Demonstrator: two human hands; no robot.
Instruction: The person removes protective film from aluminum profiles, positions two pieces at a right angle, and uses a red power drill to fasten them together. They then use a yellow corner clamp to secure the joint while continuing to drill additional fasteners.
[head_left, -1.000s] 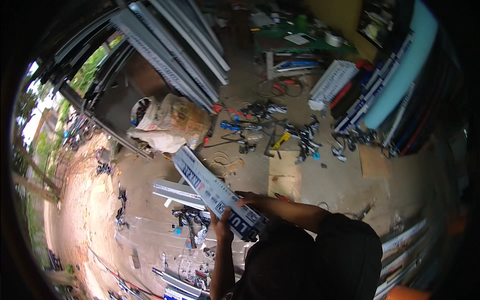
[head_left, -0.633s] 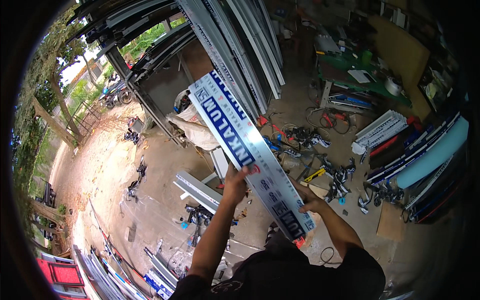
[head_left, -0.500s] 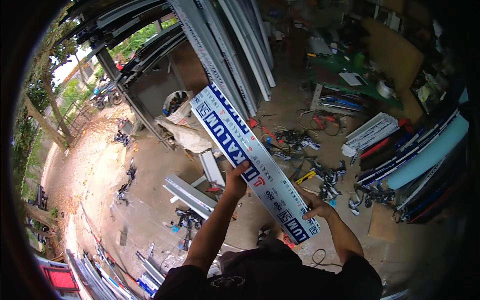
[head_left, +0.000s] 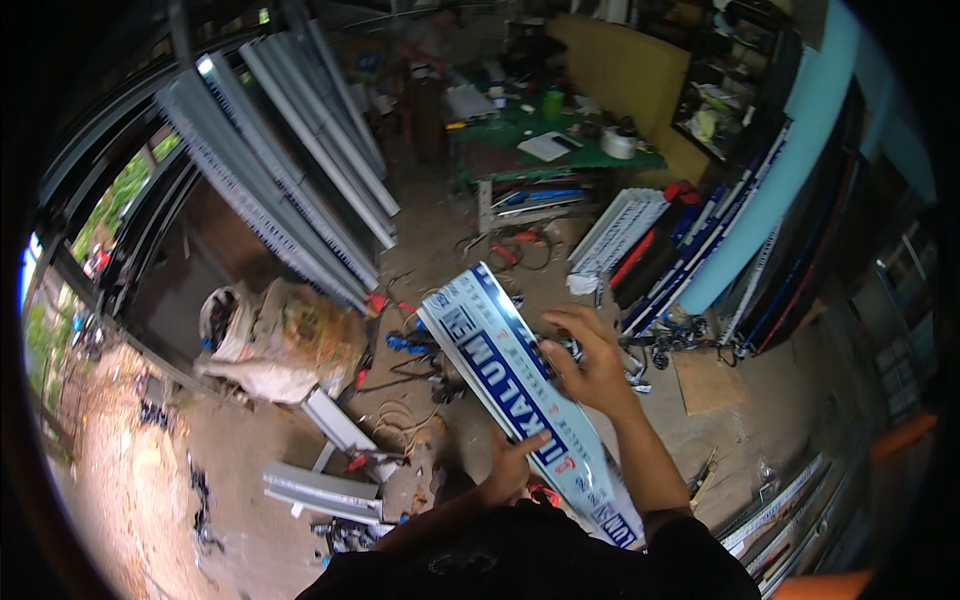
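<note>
Beneath held panel [head_left: 520, 400]: tools [head_left: 420, 345], cables [head_left: 400, 415], sacks [head_left: 290, 340] clutter floor

Pretty cramped around here: the long wrapped profile [head_left: 520, 400] cuts diagonally across the front, tools and cables [head_left: 430, 370] litter the floor below it, leaning metal profiles [head_left: 290, 180] wall off the left, and only the bare floor patch [head_left: 790, 400] on the right looks open.

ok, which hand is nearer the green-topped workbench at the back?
Right. The right hand grips the long white-and-blue wrapped metal profile partway up, toward the green-topped workbench. The left hand holds the profile's underside lower down, closer to the body.
</note>
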